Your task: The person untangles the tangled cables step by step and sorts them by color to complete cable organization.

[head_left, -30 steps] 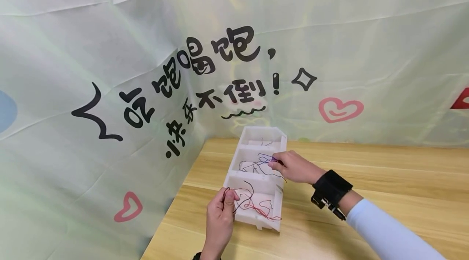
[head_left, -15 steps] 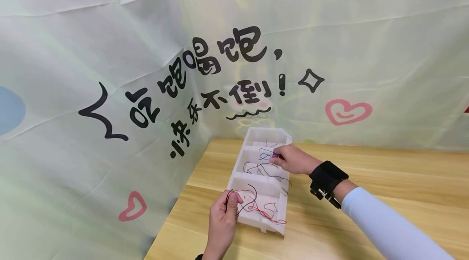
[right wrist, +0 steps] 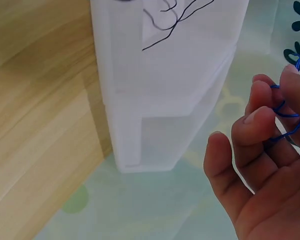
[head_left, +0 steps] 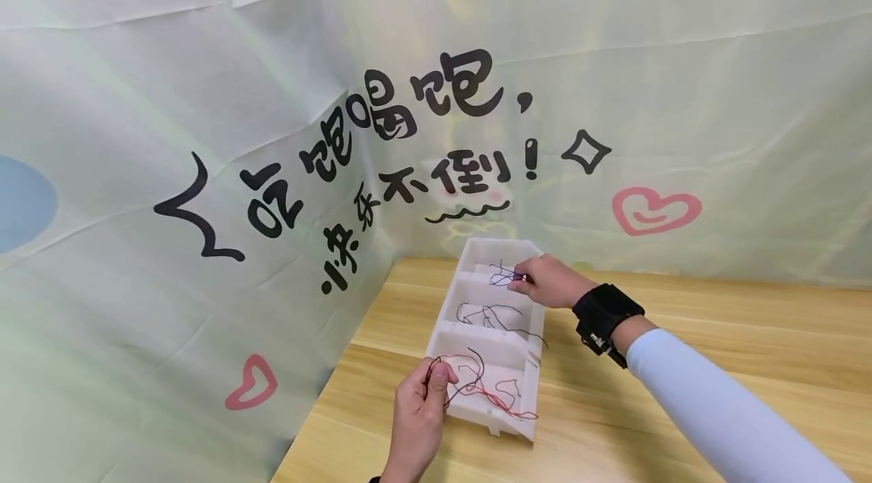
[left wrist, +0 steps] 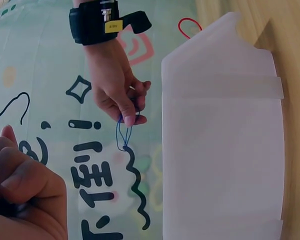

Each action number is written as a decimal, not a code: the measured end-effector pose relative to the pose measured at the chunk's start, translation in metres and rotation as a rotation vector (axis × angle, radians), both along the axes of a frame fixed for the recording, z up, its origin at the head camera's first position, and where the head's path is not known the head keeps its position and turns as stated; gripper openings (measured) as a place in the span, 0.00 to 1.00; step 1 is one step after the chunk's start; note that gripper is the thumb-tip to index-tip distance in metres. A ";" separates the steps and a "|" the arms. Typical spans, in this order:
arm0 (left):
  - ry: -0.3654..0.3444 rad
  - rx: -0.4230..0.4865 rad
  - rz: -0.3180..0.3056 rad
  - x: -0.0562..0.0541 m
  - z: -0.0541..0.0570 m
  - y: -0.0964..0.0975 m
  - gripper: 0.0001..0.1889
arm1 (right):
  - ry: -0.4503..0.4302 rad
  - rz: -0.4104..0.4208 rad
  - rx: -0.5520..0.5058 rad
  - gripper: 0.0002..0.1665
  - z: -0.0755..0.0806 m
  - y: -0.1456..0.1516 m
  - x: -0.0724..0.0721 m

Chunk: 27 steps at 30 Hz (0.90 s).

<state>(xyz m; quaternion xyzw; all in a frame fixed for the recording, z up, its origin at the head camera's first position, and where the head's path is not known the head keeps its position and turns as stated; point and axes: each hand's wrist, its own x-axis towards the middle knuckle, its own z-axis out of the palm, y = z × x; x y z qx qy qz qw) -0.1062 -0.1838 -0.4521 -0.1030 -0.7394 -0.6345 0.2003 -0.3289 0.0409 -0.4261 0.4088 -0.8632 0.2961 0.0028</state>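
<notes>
White plastic bins stand in a row of three, running away from me in the head view. My left hand [head_left: 418, 407] is beside the nearest bin [head_left: 470, 420] and pinches a thin black wire [head_left: 482, 371], whose loose end curves over that bin. Red wires [head_left: 497, 398] lie tangled in it. Over the far bin [head_left: 493, 250], my right hand [head_left: 555, 282] pinches a bunch of blue wire [head_left: 502, 280]. Looped blue wire [right wrist: 290, 116] runs between those fingers in the right wrist view. Black wires [head_left: 487, 314] lie in the middle bin, one end hanging over its right side.
The bins stand on a light wooden table [head_left: 654, 384], close to the corner of a printed fabric backdrop [head_left: 681, 89]. That cloth rises along the back and the left side. One red wire loop [left wrist: 190, 25] pokes past the bin edge in the left wrist view.
My right hand has moved away from me with the blue wire, from over the middle bin to the far bin. The left hand keeps its grip on the black wire. The head view has shifted slightly.
</notes>
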 end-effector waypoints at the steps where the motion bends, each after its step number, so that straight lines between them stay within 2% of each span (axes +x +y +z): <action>1: 0.000 0.000 0.000 0.000 0.000 0.000 0.12 | 0.000 -0.007 0.006 0.11 -0.001 0.000 -0.002; 10: -0.044 -0.007 0.011 -0.002 -0.003 -0.004 0.13 | -0.016 -0.030 0.041 0.09 0.000 -0.001 -0.017; 14: -0.039 -0.019 0.017 -0.002 -0.004 -0.006 0.12 | -0.019 -0.041 0.049 0.07 0.002 -0.004 -0.022; 27: -0.062 -0.004 0.025 0.001 -0.003 -0.012 0.12 | -0.023 -0.150 0.108 0.08 0.004 -0.015 -0.044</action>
